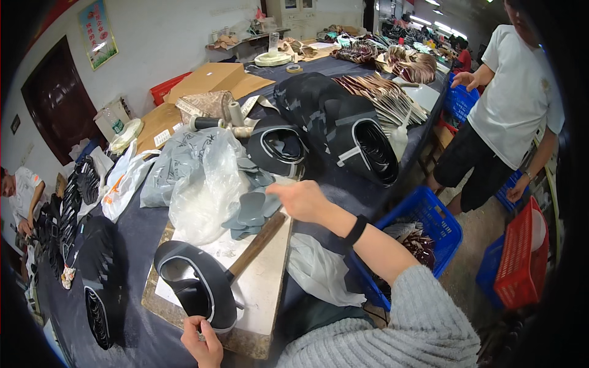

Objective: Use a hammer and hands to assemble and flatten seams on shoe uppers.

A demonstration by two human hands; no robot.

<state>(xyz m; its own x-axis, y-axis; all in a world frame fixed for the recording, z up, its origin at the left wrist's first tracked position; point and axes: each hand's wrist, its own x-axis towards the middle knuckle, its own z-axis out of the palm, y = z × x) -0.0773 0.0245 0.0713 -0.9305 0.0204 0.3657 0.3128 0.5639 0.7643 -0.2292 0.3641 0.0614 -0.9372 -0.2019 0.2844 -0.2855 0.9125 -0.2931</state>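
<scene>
A black shoe upper (pixel 199 282) with a light grey lining edge stands on the white-topped work board (pixel 257 306). My left hand (pixel 204 342) pinches its near lower edge between thumb and fingers. Over the pile of grey flat rounded pieces (pixel 251 208), my right hand (pixel 304 201) is closed, its fingertips at the pile's right edge. What those fingers hold, if anything, is hidden. Between my hands lies a wooden handle (pixel 257 245), perhaps a hammer's; its lower end is behind the upper.
Clear plastic bags (pixel 205 190) lie beyond the board. Stacked black uppers (pixel 331 116) stand at the back, more (pixel 101 282) at left. A blue crate (pixel 429 245) is right of the table. One person (pixel 515 104) stands at right, another (pixel 27 196) is far left.
</scene>
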